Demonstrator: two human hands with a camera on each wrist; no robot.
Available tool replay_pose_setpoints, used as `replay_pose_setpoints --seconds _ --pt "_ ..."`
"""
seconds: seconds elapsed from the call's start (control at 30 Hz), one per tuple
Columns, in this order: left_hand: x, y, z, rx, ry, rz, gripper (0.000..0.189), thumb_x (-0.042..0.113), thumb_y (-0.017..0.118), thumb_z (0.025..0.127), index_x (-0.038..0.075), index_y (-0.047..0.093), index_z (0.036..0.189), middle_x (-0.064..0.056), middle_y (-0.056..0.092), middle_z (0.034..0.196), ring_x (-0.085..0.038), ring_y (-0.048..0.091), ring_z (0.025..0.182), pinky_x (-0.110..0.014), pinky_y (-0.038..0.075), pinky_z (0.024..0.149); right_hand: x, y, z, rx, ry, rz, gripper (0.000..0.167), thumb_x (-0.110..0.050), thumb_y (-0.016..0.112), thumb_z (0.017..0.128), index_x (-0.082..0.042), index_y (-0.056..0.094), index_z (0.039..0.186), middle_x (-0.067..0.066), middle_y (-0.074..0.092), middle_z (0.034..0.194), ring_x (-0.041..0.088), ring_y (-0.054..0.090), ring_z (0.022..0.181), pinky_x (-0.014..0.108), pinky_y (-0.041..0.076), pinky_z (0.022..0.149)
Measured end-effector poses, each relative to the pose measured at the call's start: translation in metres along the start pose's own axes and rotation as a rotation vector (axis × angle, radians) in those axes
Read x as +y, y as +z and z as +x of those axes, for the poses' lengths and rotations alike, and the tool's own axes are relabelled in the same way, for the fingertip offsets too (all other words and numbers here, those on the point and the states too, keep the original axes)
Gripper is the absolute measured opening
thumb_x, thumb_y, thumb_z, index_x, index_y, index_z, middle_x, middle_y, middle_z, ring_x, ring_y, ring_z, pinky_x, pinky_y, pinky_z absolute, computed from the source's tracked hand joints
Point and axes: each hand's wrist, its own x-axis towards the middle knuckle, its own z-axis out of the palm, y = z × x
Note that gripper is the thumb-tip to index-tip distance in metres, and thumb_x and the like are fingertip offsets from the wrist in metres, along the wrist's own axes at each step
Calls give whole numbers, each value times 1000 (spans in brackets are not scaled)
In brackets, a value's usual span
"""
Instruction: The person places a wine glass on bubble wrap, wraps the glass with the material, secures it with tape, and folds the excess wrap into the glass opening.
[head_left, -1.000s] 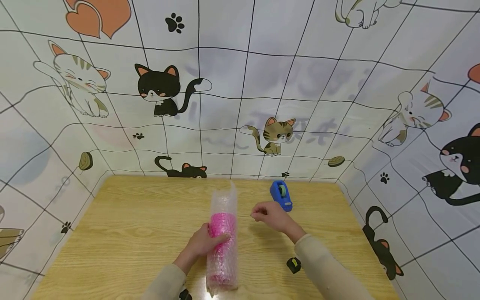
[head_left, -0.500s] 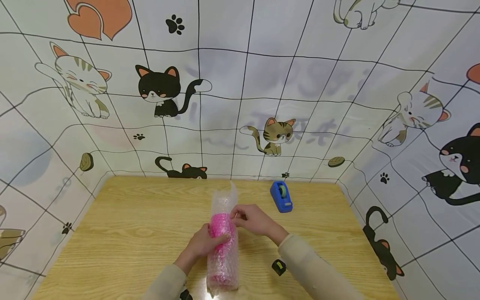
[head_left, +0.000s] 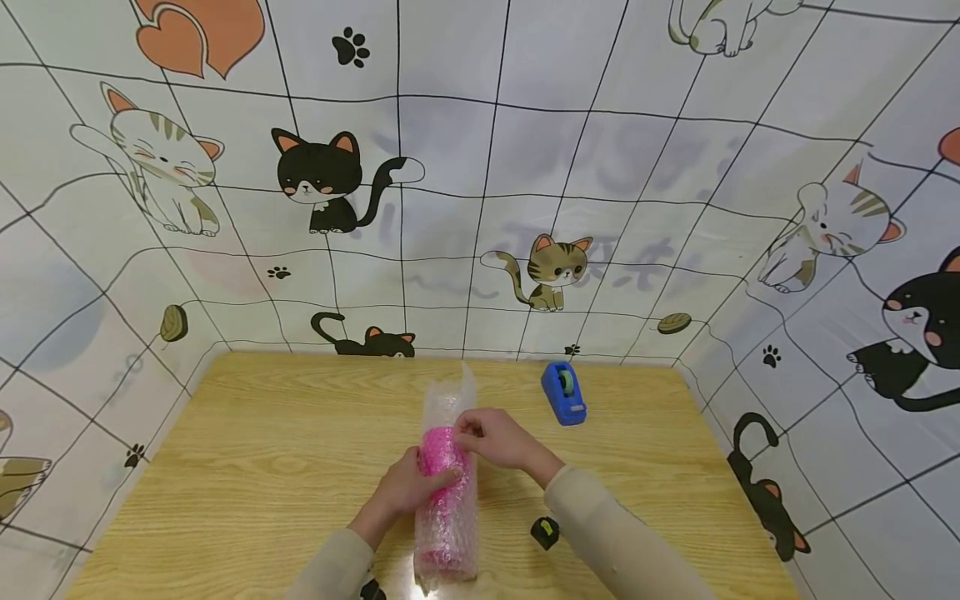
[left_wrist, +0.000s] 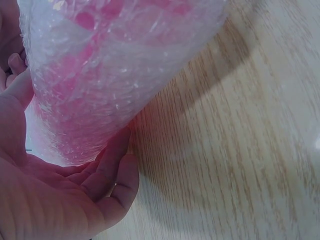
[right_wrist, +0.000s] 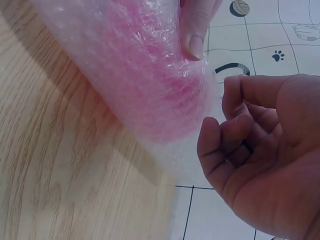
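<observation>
A pink cylinder in clear bubble wrap [head_left: 446, 529] lies lengthwise on the table, its loose wrap end pointing away. My left hand [head_left: 403, 483] grips it around the middle, thumb on top; in the left wrist view its fingers [left_wrist: 107, 175] curl beneath the roll. By the roll's upper right side is my right hand [head_left: 497, 436], thumb and forefinger pinched together. What they pinch seems to be a small piece of clear tape, barely visible. In the right wrist view the curled right fingers [right_wrist: 212, 150] are beside the end of the roll.
A blue tape dispenser [head_left: 564, 393] stands at the back right of the wooden table [head_left: 285, 450]. A small black object with a yellow-green mark [head_left: 545, 532] is near the right forearm. Cat-printed cloth [head_left: 450, 167] encloses the back and sides.
My right hand has moved left from near the tape dispenser to the upper right edge of the wrapped roll. My left hand keeps its grip, and the roll stays in place.
</observation>
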Motion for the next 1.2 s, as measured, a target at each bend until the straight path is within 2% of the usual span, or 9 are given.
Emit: replay_pose_setpoints --seconds 0.27,0.8,1.07,1.2 --pt "0 -1 0 -4 -14 3 92 49 73 81 -15 38 136 -31 56 126 -37 61 109 -49 54 88 -3 5 5 28 33 12 8 -21 64 93 -16 69 88 -7 62 76 6 53 69 21 46 61" --pt "1 0 0 -14 -28 -24 93 49 74 81 -15 36 137 -30 55 127 -35 60 107 -48 55 87 -4 7 9 -20 45 54 6 -18 65 93 -15 67 89 -6 61 78 7 52 71 21 44 62" --pt "1 0 0 -15 -30 -26 96 53 73 80 -14 35 138 -32 54 129 -38 60 111 -51 54 90 -6 6 13 -53 124 117 8 -23 66 93 -16 69 92 -5 61 80 10 51 74 23 45 62" --pt "1 1 0 -12 -44 -13 99 56 72 80 -14 34 140 -33 52 132 -40 58 115 -53 52 93 -5 7 14 -55 132 99 8 -23 67 92 -16 70 91 -6 63 80 9 53 75 23 45 64"
